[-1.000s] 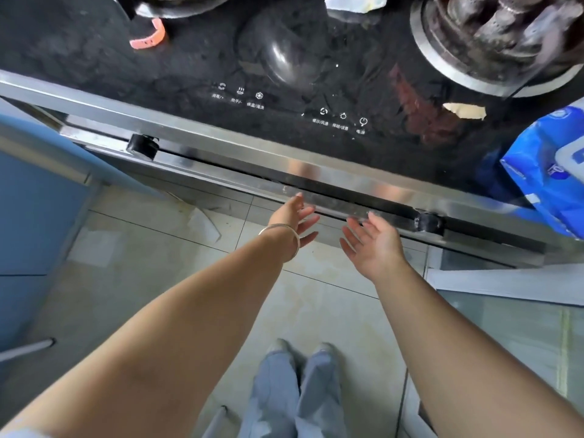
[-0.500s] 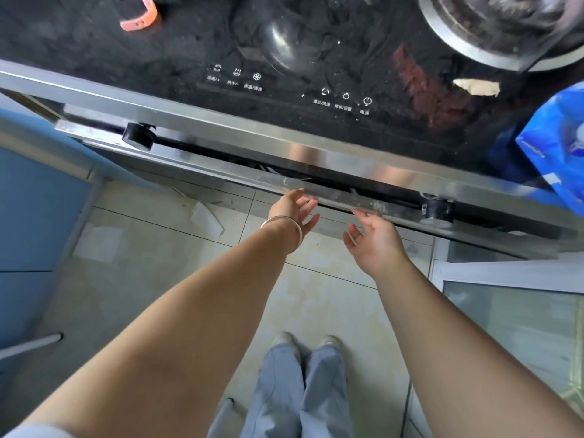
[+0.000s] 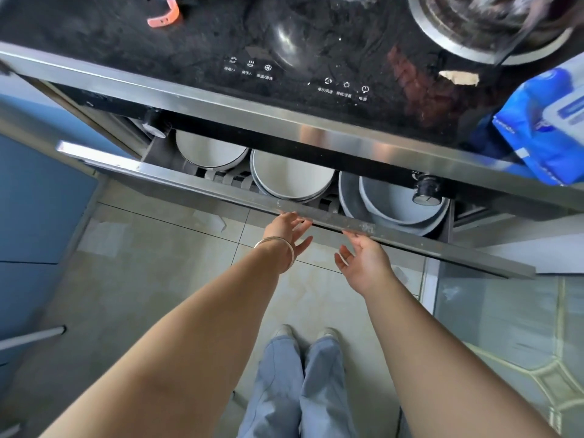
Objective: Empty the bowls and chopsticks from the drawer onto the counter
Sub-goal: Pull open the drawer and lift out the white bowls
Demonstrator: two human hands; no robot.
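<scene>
The drawer (image 3: 316, 213) stands partly pulled out beneath the stove, its long steel front rail running slantwise across the view, and inside it sit the bowls: a white bowl (image 3: 208, 153) at the left, a second white bowl (image 3: 292, 178) stacked on others in the middle, and grey-blue bowls (image 3: 392, 203) nested at the right, all partly hidden under the stove's steel edge (image 3: 252, 118). Chopsticks cannot be made out. The left hand (image 3: 286, 230) reaches the rail with fingers hooked under its lower edge, a silver bangle (image 3: 278, 246) round the wrist; the right hand (image 3: 363, 257) is palm up just below the rail, its fingertips touching the underside, fingers only loosely bent. Whether either hand truly grasps the rail cannot be told. Two black knobs (image 3: 426, 189) sit on the stove front. The black glass cooktop (image 3: 316, 42) bears a row of white touch icons with small Chinese labels, too small to read. On it lie an orange clip (image 3: 164, 15), a torn scrap of paper (image 3: 459, 77), a steel burner ring (image 3: 458, 33) at the upper right, and a blue packet (image 3: 543, 128) whose printing is blurred. Below are pale floor tiles (image 3: 158, 263), a blue cabinet (image 3: 38, 200) at the left, a glass panel (image 3: 505, 311) at the right, and the person's grey trousers (image 3: 300, 390) and shoes.
</scene>
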